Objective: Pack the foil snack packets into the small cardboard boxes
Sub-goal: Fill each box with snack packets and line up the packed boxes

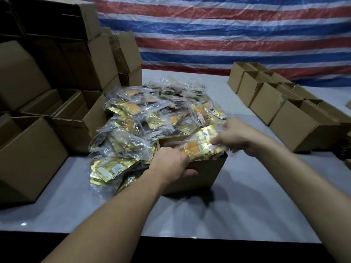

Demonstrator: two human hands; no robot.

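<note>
Two hands in my view: left hand (170, 164) grips rim of small brown cardboard box (206, 172), right hand (235, 135) pinches gold foil snack packet (199, 145) over it

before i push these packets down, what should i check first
1. Box open at the top: ok, its rim shows with no flap across it.
2. Box held steady: ok, the left hand grips its near left rim.
3. Packets held: ok, the right hand pinches them over the opening.
4. Packets inside the rim: not ok, they lie across the top and stick out above it.
5. Room left inside: cannot tell, the packets hide the inside.
6. Pile apart from the box: not ok, it crowds against the box's left side.
</note>
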